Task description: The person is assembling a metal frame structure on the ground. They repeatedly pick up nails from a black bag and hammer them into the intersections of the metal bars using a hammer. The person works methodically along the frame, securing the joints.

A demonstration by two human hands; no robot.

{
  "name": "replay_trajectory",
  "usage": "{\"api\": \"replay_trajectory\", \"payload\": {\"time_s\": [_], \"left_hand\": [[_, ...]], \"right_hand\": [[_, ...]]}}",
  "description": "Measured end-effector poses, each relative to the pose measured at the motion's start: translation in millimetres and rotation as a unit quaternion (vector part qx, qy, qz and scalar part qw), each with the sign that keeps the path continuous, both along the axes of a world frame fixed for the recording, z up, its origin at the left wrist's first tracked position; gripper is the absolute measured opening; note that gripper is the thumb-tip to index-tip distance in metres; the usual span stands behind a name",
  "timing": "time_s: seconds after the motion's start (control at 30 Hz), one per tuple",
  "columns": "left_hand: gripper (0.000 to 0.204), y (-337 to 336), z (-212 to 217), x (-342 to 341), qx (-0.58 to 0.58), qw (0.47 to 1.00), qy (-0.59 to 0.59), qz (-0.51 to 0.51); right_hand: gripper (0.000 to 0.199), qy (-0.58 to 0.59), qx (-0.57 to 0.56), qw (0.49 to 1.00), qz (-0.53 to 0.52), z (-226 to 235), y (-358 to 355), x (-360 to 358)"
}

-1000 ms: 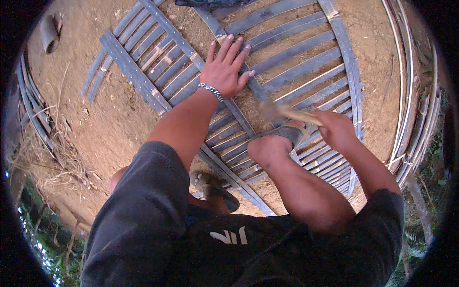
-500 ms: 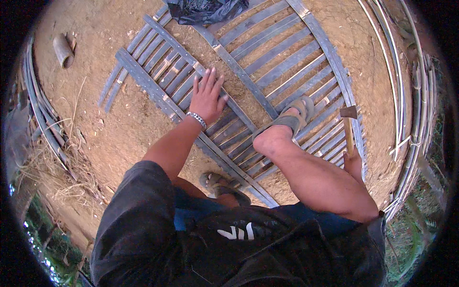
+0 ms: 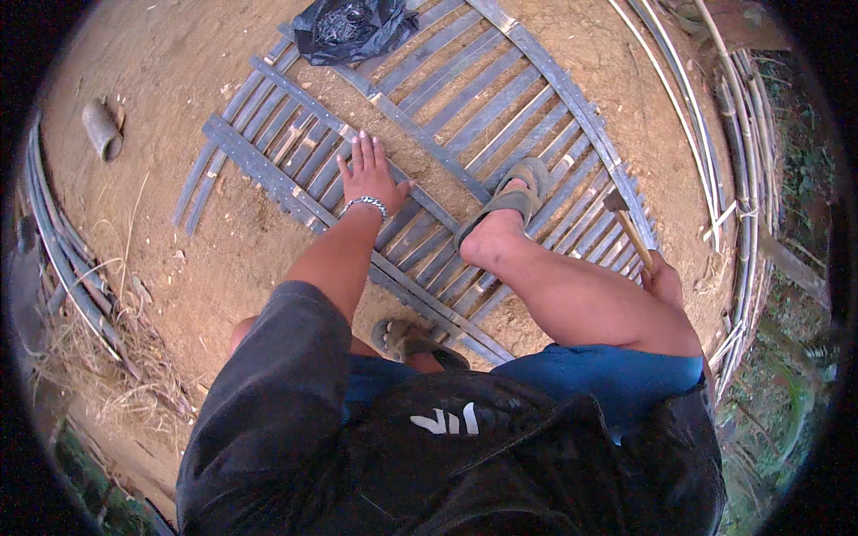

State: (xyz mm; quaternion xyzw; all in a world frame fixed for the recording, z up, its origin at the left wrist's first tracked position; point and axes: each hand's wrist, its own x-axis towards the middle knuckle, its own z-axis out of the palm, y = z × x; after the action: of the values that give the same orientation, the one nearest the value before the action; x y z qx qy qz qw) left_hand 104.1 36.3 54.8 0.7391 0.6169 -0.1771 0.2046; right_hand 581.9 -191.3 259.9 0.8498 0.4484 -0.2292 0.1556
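Note:
My left hand [image 3: 371, 186] lies with fingers spread on a long rail of the dark slatted panel [image 3: 259, 170]; a chain bracelet circles its wrist. Out to the right, beyond my bent leg, my right hand [image 3: 662, 279] is wrapped round the wooden handle of a hammer [image 3: 636, 234]. The hammer's dark metal head points up and away from me, above the slats' right end. Rows of narrow dark slats cross the rails, which show small nail heads. My sandalled right foot [image 3: 514, 198] is set on the panel. My other sandal [image 3: 407, 341] rests near its closer edge.
A black plastic bag [image 3: 350, 31] holding what look like nails sits at the panel's far end. A short hollow tube [image 3: 103, 129] lies on the dirt at left. Bundled poles [image 3: 742, 179] line the right side, and dark strips [image 3: 71, 241] and dry straw the left.
The view has shifted, so the panel and bag sit further left. The hammer has tilted, its head now leaning leftward. My left hand stays flat on the rail.

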Motion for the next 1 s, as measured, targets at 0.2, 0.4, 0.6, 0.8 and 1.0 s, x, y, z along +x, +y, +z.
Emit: {"api": "replay_trajectory", "payload": {"time_s": [0.2, 0.4, 0.6, 0.8, 1.0], "left_hand": [[0.106, 2, -4, 11, -0.018, 1.000, -0.007, 0.007], [0.107, 2, -4, 3, -0.003, 1.000, 0.005, 0.008], [0.111, 5, -9, 8, -0.017, 1.000, 0.020, 0.001], [0.105, 10, 4, 22, -0.046, 0.997, 0.066, -0.007], [0.110, 5, -8, 15, -0.003, 1.000, 0.027, 0.006]], "right_hand": [[0.030, 0.091, 0.104, 0.977, -0.160, 33, -66, 28], [0.032, 0.097, 0.140, 0.984, -0.061, 17, -1, -17], [0.038, 0.102, 0.099, 0.990, -0.020, -55, 55, -20], [0.035, 0.186, 0.148, 0.971, 0.040, -120, 93, -41], [0.033, 0.253, 0.133, 0.958, 0.007, -127, 119, -59]]}}
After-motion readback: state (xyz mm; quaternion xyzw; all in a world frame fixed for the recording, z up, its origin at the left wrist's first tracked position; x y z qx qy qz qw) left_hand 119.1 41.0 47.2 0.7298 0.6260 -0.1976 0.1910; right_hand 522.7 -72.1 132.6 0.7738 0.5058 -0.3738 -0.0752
